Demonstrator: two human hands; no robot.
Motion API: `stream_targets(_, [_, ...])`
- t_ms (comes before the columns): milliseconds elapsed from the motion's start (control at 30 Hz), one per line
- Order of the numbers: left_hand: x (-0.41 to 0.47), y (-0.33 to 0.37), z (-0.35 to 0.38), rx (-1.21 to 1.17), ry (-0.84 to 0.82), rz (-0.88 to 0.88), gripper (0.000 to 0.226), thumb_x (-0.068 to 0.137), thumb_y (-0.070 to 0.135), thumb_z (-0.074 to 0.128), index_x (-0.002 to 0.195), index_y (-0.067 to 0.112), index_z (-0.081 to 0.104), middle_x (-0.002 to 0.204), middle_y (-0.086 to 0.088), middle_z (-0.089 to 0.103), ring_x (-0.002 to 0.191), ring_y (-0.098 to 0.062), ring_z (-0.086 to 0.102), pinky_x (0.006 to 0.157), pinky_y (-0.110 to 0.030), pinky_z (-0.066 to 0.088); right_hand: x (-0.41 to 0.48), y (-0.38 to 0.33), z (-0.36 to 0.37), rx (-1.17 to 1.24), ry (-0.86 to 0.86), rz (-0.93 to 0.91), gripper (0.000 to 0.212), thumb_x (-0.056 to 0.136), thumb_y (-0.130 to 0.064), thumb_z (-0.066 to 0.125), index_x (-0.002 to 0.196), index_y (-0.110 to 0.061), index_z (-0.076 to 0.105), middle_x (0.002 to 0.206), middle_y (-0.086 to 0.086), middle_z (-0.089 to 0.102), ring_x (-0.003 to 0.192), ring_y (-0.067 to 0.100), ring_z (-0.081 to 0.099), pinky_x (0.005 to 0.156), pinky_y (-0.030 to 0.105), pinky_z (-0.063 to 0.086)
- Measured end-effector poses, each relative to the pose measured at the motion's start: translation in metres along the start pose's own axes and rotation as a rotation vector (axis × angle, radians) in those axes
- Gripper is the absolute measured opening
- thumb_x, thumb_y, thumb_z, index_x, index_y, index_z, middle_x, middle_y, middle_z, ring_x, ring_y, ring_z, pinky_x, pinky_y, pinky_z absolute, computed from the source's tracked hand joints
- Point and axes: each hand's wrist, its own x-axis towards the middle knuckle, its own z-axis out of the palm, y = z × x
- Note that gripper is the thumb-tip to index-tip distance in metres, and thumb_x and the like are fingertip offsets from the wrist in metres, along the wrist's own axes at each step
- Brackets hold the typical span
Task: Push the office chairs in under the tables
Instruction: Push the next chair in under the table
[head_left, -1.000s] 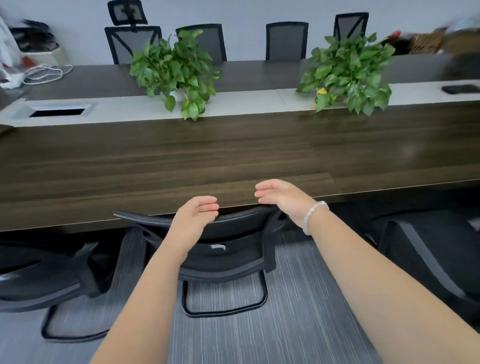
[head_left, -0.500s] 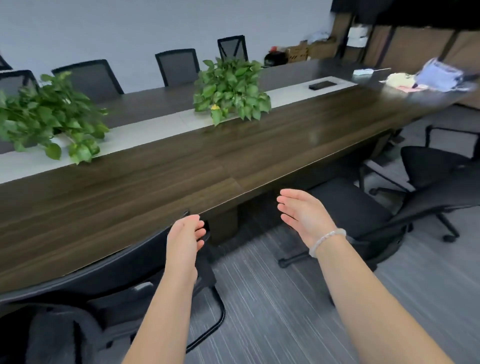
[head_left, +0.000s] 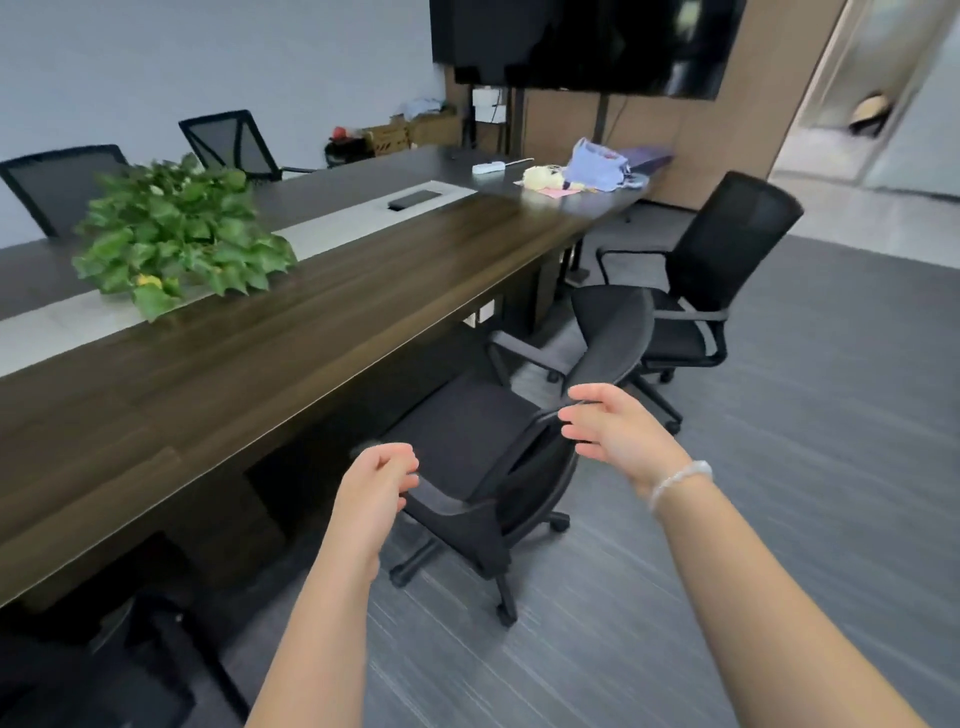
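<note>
A black wheeled office chair (head_left: 483, 441) stands pulled out from the long dark wooden table (head_left: 291, 332), turned sideways with its backrest to the right. My left hand (head_left: 376, 486) hovers over the chair's near edge with fingers loosely curled, holding nothing. My right hand (head_left: 618, 434) is open with fingers spread, right at the lower edge of the backrest; whether it touches is unclear. A second black chair (head_left: 722, 275) stands farther right, away from the table's end. At the bottom left, a chair (head_left: 98, 670) sits tucked under the table.
A leafy potted plant (head_left: 176, 234) stands on the table's pale centre strip. Papers, a cloth bag (head_left: 597, 166) and a soft toy lie at the table's far end. Two chairs (head_left: 228, 143) line the far side. A large dark screen (head_left: 582, 41) hangs beyond; grey carpet spreads right.
My view has swung right along the table, away from the chair I pushed in. Both hands have moved over to the pulled-out wheeled chair, the right one reaching its backrest.
</note>
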Motion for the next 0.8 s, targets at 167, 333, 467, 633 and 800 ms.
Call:
stream_targets(167, [0.01, 0.025, 0.108, 0.062, -0.071, 0.085, 0.016, 0.095, 0.026, 0.051, 0.11, 0.026, 0.057, 0.111, 0.005, 0.061, 0.098, -0.008, 0.06, 0.09, -0.032, 0.047, 0.027, 0.001, -0.102, -0.028, 0.038, 0.021, 0.03, 0.092, -0.013, 0.056, 0.122, -0.016, 0.052, 0.111, 0.005, 0.064, 0.098, 0.018, 0.063, 0.091, 0.032, 0.05])
stream_targets(333, [0.028, 0.042, 0.179, 0.162, -0.089, 0.121, 0.015, 0.094, 0.026, 0.051, 0.108, 0.026, 0.058, 0.109, 0.006, 0.061, 0.1, -0.011, 0.059, 0.09, -0.034, 0.046, 0.052, 0.006, -0.166, -0.075, 0.024, 0.049, 0.031, 0.09, -0.018, 0.058, 0.12, -0.022, 0.052, 0.111, 0.002, 0.065, 0.107, 0.015, 0.063, 0.095, 0.031, 0.049])
stream_targets(467, [0.052, 0.05, 0.225, 0.337, -0.091, 0.173, 0.017, 0.093, 0.029, 0.053, 0.109, 0.027, 0.057, 0.108, 0.009, 0.056, 0.101, -0.012, 0.053, 0.083, -0.029, 0.04, 0.088, 0.014, -0.193, -0.109, 0.025, 0.06, 0.033, 0.087, -0.021, 0.059, 0.119, -0.026, 0.053, 0.109, 0.002, 0.066, 0.11, 0.02, 0.062, 0.1, 0.037, 0.047])
stream_targets(633, [0.093, 0.056, 0.275, 0.338, -0.084, 0.14, 0.021, 0.093, 0.029, 0.053, 0.114, 0.024, 0.058, 0.111, 0.008, 0.056, 0.102, -0.012, 0.052, 0.086, -0.03, 0.041, 0.153, 0.01, -0.206, -0.181, -0.054, 0.025, 0.034, 0.09, -0.021, 0.056, 0.123, -0.024, 0.053, 0.108, -0.003, 0.065, 0.109, 0.021, 0.061, 0.1, 0.038, 0.048])
stream_targets(800, [0.146, 0.059, 0.316, 0.31, -0.005, 0.076, 0.019, 0.094, 0.03, 0.053, 0.112, 0.025, 0.058, 0.11, 0.006, 0.058, 0.099, -0.011, 0.053, 0.083, -0.028, 0.04, 0.237, -0.001, -0.22, -0.249, -0.161, -0.002, 0.034, 0.09, -0.027, 0.056, 0.124, -0.027, 0.053, 0.115, 0.0, 0.063, 0.108, 0.017, 0.061, 0.101, 0.037, 0.046])
